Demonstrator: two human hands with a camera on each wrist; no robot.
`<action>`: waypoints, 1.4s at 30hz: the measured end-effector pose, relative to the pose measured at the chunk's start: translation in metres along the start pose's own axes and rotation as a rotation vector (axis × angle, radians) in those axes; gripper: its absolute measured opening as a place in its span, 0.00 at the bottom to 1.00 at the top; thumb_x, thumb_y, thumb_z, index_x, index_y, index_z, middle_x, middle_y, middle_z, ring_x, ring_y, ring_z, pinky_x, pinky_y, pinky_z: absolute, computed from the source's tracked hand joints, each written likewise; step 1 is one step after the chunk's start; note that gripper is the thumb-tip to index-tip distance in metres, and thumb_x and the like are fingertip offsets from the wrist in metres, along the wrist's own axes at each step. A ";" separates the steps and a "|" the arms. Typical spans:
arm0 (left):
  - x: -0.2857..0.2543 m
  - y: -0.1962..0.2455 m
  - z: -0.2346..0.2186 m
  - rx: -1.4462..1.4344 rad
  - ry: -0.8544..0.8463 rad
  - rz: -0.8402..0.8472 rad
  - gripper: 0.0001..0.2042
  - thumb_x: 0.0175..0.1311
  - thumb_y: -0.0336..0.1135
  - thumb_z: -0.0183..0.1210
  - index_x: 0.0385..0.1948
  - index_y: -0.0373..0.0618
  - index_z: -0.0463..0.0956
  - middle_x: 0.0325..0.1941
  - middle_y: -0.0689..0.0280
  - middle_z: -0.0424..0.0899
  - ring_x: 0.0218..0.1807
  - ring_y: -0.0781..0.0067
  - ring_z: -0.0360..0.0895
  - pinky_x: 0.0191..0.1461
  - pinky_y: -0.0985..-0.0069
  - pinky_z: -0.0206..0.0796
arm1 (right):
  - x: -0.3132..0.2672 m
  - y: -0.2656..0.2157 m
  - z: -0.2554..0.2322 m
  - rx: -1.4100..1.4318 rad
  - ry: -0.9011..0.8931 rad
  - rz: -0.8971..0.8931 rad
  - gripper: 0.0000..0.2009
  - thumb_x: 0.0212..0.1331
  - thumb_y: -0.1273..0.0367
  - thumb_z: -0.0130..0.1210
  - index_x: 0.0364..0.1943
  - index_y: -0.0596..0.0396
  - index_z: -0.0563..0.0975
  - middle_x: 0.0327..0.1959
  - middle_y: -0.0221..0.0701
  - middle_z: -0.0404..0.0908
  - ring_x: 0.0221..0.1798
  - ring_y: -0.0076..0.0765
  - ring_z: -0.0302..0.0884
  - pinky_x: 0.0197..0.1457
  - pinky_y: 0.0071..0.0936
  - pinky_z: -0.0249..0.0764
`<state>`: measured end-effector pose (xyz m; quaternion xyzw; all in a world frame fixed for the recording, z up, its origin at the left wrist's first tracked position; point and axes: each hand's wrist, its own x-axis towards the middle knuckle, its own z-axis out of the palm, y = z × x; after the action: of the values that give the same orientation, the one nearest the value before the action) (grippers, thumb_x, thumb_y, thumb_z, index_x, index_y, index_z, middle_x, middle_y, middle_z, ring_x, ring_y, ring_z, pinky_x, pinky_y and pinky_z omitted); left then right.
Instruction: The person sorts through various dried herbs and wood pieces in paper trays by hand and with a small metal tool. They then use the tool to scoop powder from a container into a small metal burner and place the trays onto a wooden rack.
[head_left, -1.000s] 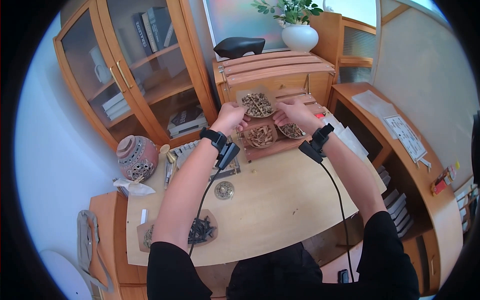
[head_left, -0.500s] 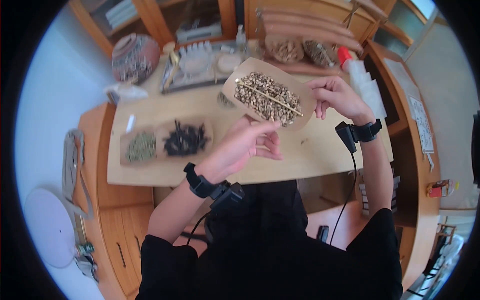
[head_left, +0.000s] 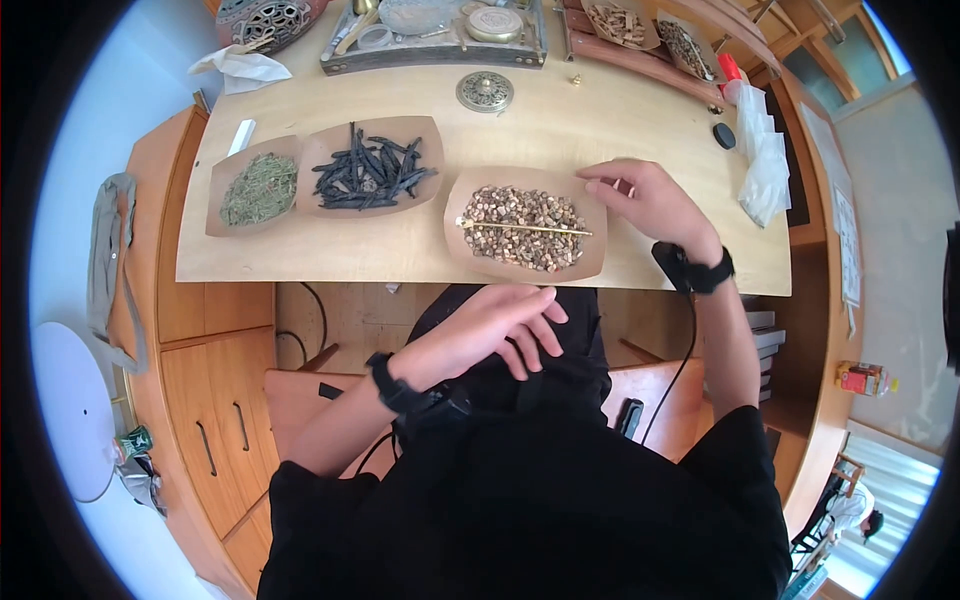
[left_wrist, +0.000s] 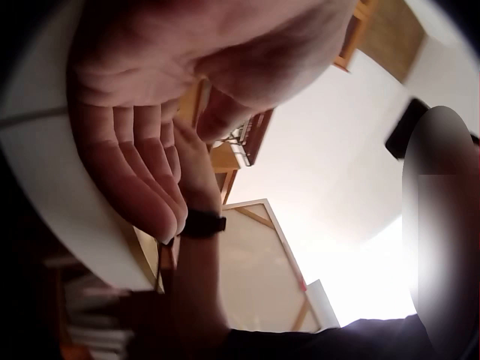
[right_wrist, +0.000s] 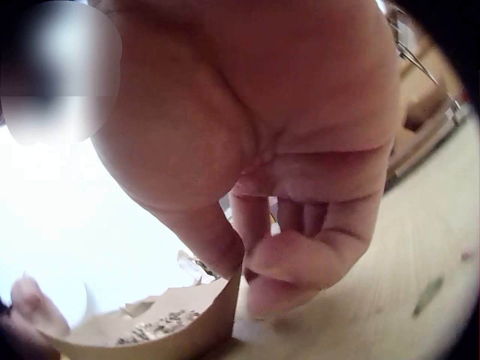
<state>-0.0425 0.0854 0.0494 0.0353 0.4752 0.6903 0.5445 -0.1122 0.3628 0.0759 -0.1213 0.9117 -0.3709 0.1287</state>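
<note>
Brown paper tray (head_left: 597,245), head view: set at the near edge of the surface (head_left: 640,120), long axis running left to right, just beyond the left hand (head_left: 490,325) and to the left of the right hand (head_left: 650,205).
Chips (head_left: 525,255): heaped inside the tray, mixed pale and brown.
Gold-coloured rod (head_left: 525,229): laid over the chips, nearly along that same long axis.
Right hand: nearer of the two, at the far right corner.
Dark strips (head_left: 365,180) and green herb (head_left: 260,190): heaped in paper trays farther left.
Pierced metal disc (head_left: 485,91): lying well behind the chips.
Left hand, left wrist view: loosely extended, released, grasping nothing visible.
Right hand, right wrist view: pinching the tray's wall between thumb and fingers (right_wrist: 281,292).
Left fingertips (right_wrist: 30,300), same view: blurred beside the rim, perhaps touching, perhaps just short; cannot tell.
</note>
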 end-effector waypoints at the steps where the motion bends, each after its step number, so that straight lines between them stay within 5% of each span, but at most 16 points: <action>1: -0.008 0.002 0.002 0.185 0.063 0.096 0.18 0.79 0.47 0.49 0.49 0.38 0.76 0.34 0.59 0.85 0.29 0.74 0.83 0.32 0.75 0.78 | -0.005 -0.009 0.002 -0.253 0.187 -0.104 0.13 0.66 0.69 0.59 0.52 0.54 0.84 0.34 0.32 0.83 0.28 0.33 0.78 0.37 0.30 0.76; 2: -0.019 0.001 0.003 0.317 0.182 0.262 0.14 0.76 0.43 0.56 0.45 0.40 0.79 0.36 0.63 0.86 0.29 0.80 0.80 0.30 0.79 0.73 | -0.012 -0.021 0.003 -0.253 0.180 -0.093 0.13 0.66 0.69 0.59 0.52 0.54 0.84 0.34 0.32 0.83 0.28 0.33 0.78 0.37 0.30 0.76; 5: -0.028 0.014 -0.004 1.325 0.773 0.941 0.11 0.59 0.35 0.70 0.41 0.43 0.82 0.36 0.67 0.82 0.35 0.66 0.78 0.38 0.70 0.71 | -0.031 -0.046 0.019 -0.227 0.284 -0.137 0.10 0.60 0.69 0.63 0.43 0.55 0.85 0.34 0.36 0.81 0.32 0.41 0.79 0.38 0.34 0.77; 7: -0.027 0.020 -0.014 1.436 0.747 0.935 0.13 0.56 0.34 0.70 0.42 0.44 0.83 0.38 0.66 0.82 0.39 0.63 0.77 0.45 0.67 0.70 | -0.036 -0.044 0.036 -0.406 0.292 -0.309 0.07 0.55 0.69 0.65 0.36 0.56 0.83 0.35 0.34 0.80 0.39 0.42 0.80 0.40 0.36 0.79; 11: -0.013 0.007 -0.024 1.592 0.657 0.905 0.16 0.52 0.32 0.69 0.45 0.45 0.83 0.48 0.67 0.81 0.48 0.65 0.75 0.58 0.63 0.65 | -0.032 -0.044 0.057 -0.477 0.268 -0.279 0.07 0.55 0.70 0.65 0.35 0.55 0.80 0.34 0.33 0.77 0.44 0.41 0.79 0.44 0.36 0.79; 19: -0.009 -0.007 -0.030 1.590 0.639 0.913 0.15 0.54 0.27 0.65 0.46 0.47 0.84 0.49 0.68 0.81 0.46 0.63 0.76 0.57 0.63 0.66 | -0.027 -0.048 0.043 -0.492 0.213 -0.315 0.07 0.54 0.71 0.65 0.34 0.55 0.79 0.33 0.33 0.78 0.42 0.42 0.78 0.44 0.39 0.76; 21: -0.011 -0.007 -0.027 1.571 0.641 0.907 0.15 0.54 0.27 0.66 0.46 0.47 0.84 0.49 0.68 0.81 0.46 0.63 0.76 0.57 0.63 0.66 | -0.034 -0.051 0.032 -0.325 0.209 -0.222 0.06 0.54 0.71 0.66 0.34 0.55 0.80 0.29 0.34 0.79 0.37 0.43 0.78 0.42 0.38 0.77; 26: -0.012 0.001 -0.023 1.413 0.751 0.981 0.15 0.52 0.27 0.69 0.44 0.45 0.85 0.47 0.67 0.82 0.48 0.61 0.77 0.56 0.61 0.68 | -0.048 -0.058 0.006 0.044 0.278 -0.109 0.06 0.56 0.78 0.67 0.37 0.58 0.85 0.34 0.30 0.85 0.33 0.21 0.81 0.34 0.19 0.75; 31: -0.009 -0.003 -0.035 1.517 0.700 1.006 0.10 0.51 0.26 0.68 0.37 0.43 0.85 0.43 0.67 0.84 0.46 0.62 0.78 0.56 0.61 0.69 | -0.028 -0.063 0.029 0.247 0.268 -0.220 0.04 0.59 0.77 0.66 0.38 0.58 0.86 0.35 0.31 0.85 0.34 0.22 0.81 0.34 0.20 0.77; 34: -0.011 -0.003 -0.033 1.528 0.709 0.966 0.10 0.51 0.26 0.68 0.38 0.43 0.85 0.44 0.67 0.84 0.47 0.63 0.78 0.58 0.60 0.69 | -0.017 -0.064 0.052 0.393 0.231 -0.065 0.05 0.63 0.74 0.63 0.39 0.59 0.86 0.35 0.32 0.85 0.35 0.25 0.82 0.36 0.22 0.78; 42: -0.016 -0.002 -0.034 1.471 0.693 0.964 0.11 0.51 0.23 0.67 0.38 0.40 0.85 0.44 0.64 0.84 0.49 0.61 0.80 0.61 0.57 0.72 | -0.034 -0.071 0.035 0.069 0.362 -0.207 0.06 0.64 0.77 0.59 0.42 0.60 0.84 0.35 0.35 0.84 0.31 0.32 0.81 0.34 0.24 0.76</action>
<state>-0.0542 0.0521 0.0368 0.3556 0.8609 0.3399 -0.1301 -0.0601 0.3020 0.1069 -0.1413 0.8894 -0.4288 -0.0721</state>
